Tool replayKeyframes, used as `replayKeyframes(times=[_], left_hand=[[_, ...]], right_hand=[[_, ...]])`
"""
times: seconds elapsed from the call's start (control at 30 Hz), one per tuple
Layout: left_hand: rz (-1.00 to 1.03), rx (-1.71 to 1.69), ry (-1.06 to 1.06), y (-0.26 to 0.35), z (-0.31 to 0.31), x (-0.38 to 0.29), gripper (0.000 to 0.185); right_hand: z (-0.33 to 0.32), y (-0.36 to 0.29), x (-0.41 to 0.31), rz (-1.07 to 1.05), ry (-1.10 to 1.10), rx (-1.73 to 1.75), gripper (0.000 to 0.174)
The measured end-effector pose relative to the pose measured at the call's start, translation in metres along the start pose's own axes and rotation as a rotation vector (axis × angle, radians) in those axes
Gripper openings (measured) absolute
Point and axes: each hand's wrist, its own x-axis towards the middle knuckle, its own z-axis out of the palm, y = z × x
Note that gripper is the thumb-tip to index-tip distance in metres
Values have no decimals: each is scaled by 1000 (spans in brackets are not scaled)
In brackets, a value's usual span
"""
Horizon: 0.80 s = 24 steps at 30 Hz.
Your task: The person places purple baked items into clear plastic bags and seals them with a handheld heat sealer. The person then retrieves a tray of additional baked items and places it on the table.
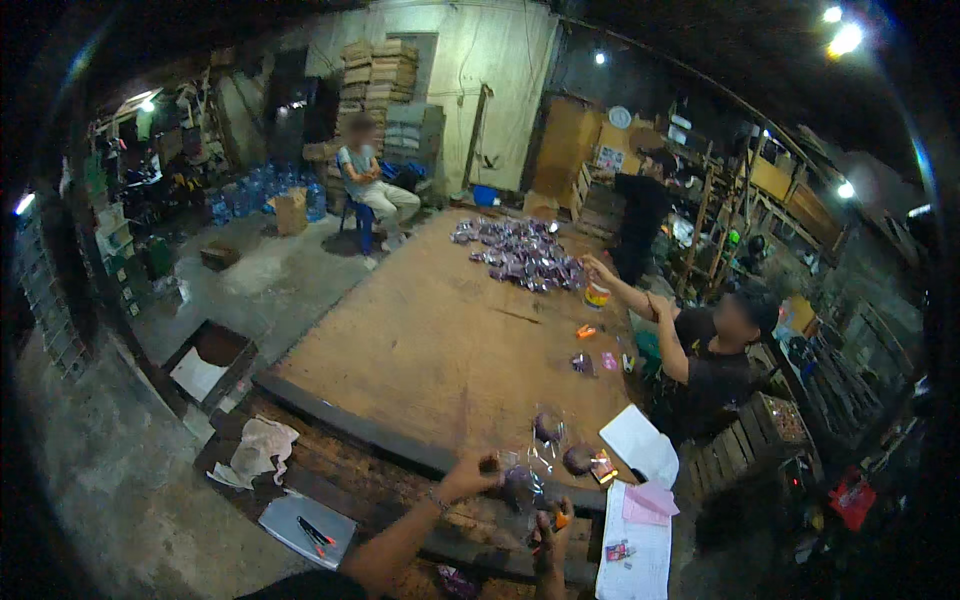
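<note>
My left hand (471, 480) grips the edge of a dark purple bundle (517, 486) in clear plastic, over the near edge of the wooden table (397, 352). Just below it, to the right, my right hand (553, 536) is closed around a small orange object (561, 519), whose kind is hard to make out. Another purple bundle (550, 427) in clear wrap lies beyond my hands. One more purple bundle (579, 459) sits to its right, touching a small orange and yellow pack (602, 469).
Papers (637, 540) and a white pad (634, 439) lie at right. A heap of wrapped purple items (525, 251) covers the far end. A co-worker (712, 352) reaches over the right edge, near a yellow tub (596, 296). At left are a cloth (259, 450) and a grey folder (304, 517).
</note>
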Motion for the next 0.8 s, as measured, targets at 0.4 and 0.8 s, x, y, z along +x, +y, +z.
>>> replayKeyframes(times=[0.4,0.8], left_hand=[[147,-389,585,70,66,-98,33],[-367,-529,478,22,85,-156,26]], right_hand=[[-33,-17,-61,515,-215,396,33],[-29,-13,-98,436,-235,77,23]])
